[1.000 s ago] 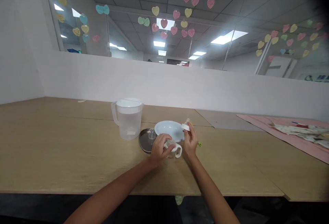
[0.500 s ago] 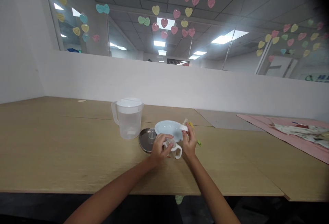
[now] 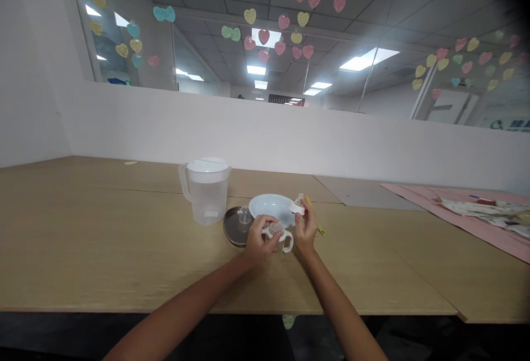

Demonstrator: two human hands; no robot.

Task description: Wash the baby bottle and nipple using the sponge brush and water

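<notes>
My left hand is closed round a small clear cup with a white rim and white side handles, which it keeps upright just over or on the table. Fingers cover much of the cup's left side. To its right, my right hand is raised, pinching a small white cap-like piece between thumb and fingers. That piece is apart from the cup and in front of the right rim of a pale blue oval bowl. Left of the cup, a small clear cup stands in a round dark metal tray.
A translucent lidded pitcher stands behind the tray on the left. Beyond my right hand lie a small green item and a yellow one. On the far right a pink cloth carries white fabric. A white wall closes off the back.
My right hand has turned the white piece, so that more of its rounded shape shows. The left hand still holds the handled cup, which has shifted very slightly.
</notes>
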